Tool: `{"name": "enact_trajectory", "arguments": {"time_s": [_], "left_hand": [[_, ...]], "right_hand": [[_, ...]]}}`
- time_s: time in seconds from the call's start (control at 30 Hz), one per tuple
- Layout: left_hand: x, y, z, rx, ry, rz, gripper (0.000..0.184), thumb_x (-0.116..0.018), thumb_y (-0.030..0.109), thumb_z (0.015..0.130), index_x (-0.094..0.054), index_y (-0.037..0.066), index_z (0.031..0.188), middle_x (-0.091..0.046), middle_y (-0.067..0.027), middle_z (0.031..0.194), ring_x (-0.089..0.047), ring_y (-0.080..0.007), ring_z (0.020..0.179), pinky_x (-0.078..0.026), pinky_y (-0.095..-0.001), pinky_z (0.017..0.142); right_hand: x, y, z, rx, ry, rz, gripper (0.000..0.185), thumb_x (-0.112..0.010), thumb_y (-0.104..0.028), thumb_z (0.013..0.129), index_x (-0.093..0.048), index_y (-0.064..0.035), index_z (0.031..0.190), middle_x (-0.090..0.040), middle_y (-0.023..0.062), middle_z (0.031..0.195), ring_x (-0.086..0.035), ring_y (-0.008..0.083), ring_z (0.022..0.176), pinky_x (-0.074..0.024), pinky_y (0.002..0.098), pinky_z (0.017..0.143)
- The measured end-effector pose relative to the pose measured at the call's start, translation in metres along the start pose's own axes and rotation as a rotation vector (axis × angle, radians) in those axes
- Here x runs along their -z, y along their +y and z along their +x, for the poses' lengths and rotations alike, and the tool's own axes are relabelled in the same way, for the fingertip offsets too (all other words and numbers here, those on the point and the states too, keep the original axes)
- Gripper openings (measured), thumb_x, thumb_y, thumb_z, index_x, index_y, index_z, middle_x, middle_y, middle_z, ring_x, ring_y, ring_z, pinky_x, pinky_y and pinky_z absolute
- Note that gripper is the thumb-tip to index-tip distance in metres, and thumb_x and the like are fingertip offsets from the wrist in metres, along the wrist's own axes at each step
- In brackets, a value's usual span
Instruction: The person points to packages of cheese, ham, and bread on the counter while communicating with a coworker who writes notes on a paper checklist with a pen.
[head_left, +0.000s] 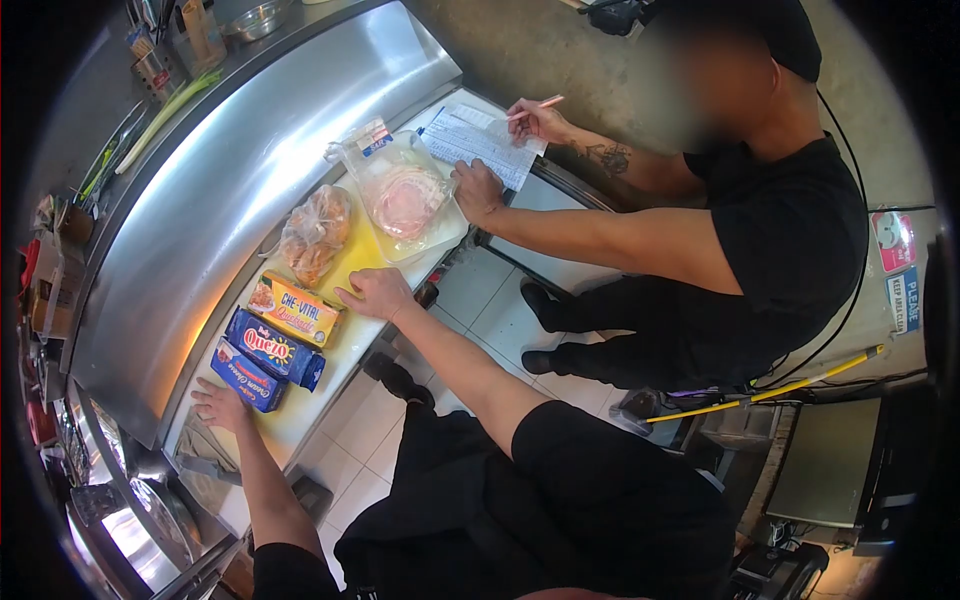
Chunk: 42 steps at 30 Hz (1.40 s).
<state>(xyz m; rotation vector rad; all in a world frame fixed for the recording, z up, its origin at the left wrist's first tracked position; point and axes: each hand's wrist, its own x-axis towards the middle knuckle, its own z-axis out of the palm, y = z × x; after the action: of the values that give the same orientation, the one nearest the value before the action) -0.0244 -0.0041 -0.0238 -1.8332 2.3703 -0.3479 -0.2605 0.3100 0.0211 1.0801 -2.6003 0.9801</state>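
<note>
My left hand [222, 408] rests with its fingers spread on the white counter, beside the blue cream cheese box [248, 375]. My right hand [378, 294] lies at the counter's front edge with fingers apart, near the yellow Che-Vital box [295, 309]. Between the two boxes is a blue Quezo pack [274, 349]. Above the yellow box sits a clear plastic bag of brownish food [315, 235]. Farther along lies a clear pack of sliced pink meat [405, 203]. Neither of my hands holds anything.
At the right, a person in black [790, 230] holds a pen over a written sheet [480, 140], one hand beside the meat pack. A curved steel panel [240, 190] rises behind the counter. Green stalks [165, 120] and a metal bowl [257, 20] lie beyond it.
</note>
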Motion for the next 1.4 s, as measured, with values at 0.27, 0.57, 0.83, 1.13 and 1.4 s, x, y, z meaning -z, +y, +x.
{"name": "enact_trajectory", "arguments": {"time_s": [0.27, 0.57, 0.83, 1.13, 1.4], "left_hand": [[-0.0021, -0.0006, 0.0019, -0.002, 0.0, -0.021, 0.076, -0.034, 0.063, 0.093, -0.015, 0.02, 0.153, -0.014, -0.0173, 0.158, -0.017, -0.0436, 0.142, -0.018, -0.064, 0.109], [-0.0025, 0.0005, 0.0027, 0.008, -0.002, 0.0, 0.073, -0.032, 0.061, 0.094, -0.015, 0.02, 0.153, -0.015, -0.0171, 0.158, -0.018, -0.0428, 0.143, -0.02, -0.0637, 0.109], [0.0013, 0.001, 0.0007, 0.006, 0.0, -0.006, 0.073, -0.032, 0.06, 0.095, -0.015, 0.019, 0.153, -0.016, -0.017, 0.158, -0.019, -0.0432, 0.142, -0.021, -0.0638, 0.108], [-0.0016, 0.0007, 0.0032, 0.004, -0.01, -0.007, 0.074, -0.032, 0.061, 0.094, -0.015, 0.019, 0.153, -0.014, -0.0172, 0.158, -0.018, -0.0441, 0.142, -0.02, -0.0654, 0.108], [-0.0013, -0.0012, 0.0035, -0.011, -0.011, -0.046, 0.076, -0.033, 0.06, 0.094, -0.014, 0.018, 0.154, -0.014, -0.0181, 0.158, -0.018, -0.0451, 0.142, -0.019, -0.066, 0.108]], "right_hand": [[-0.0044, 0.0018, -0.0007, 0.027, 0.063, 0.015, 0.04, -0.059, -0.043, 0.087, -0.057, -0.0093, 0.064, -0.063, 0.0081, 0.065, -0.062, 0.0287, 0.061, -0.0497, 0.0406, 0.057], [-0.0057, 0.0028, 0.0001, 0.031, 0.073, 0.013, 0.037, -0.059, -0.038, 0.087, -0.057, -0.0093, 0.064, -0.062, 0.0076, 0.064, -0.061, 0.0285, 0.058, -0.0492, 0.0402, 0.055], [-0.0001, -0.0006, 0.0, 0.022, 0.06, -0.007, 0.041, -0.059, -0.043, 0.087, -0.057, -0.0094, 0.063, -0.062, 0.0073, 0.064, -0.061, 0.0284, 0.058, -0.0489, 0.0403, 0.055], [-0.0031, 0.001, 0.0012, 0.031, 0.064, -0.003, 0.04, -0.059, -0.041, 0.088, -0.057, -0.0093, 0.063, -0.062, 0.007, 0.064, -0.061, 0.028, 0.058, -0.0494, 0.04, 0.055], [-0.0014, 0.0004, 0.0013, -0.004, 0.005, 0.012, 0.041, -0.057, -0.043, 0.088, -0.059, -0.0089, 0.066, -0.063, 0.0097, 0.067, -0.062, 0.03, 0.062, -0.0497, 0.0423, 0.059]]}}
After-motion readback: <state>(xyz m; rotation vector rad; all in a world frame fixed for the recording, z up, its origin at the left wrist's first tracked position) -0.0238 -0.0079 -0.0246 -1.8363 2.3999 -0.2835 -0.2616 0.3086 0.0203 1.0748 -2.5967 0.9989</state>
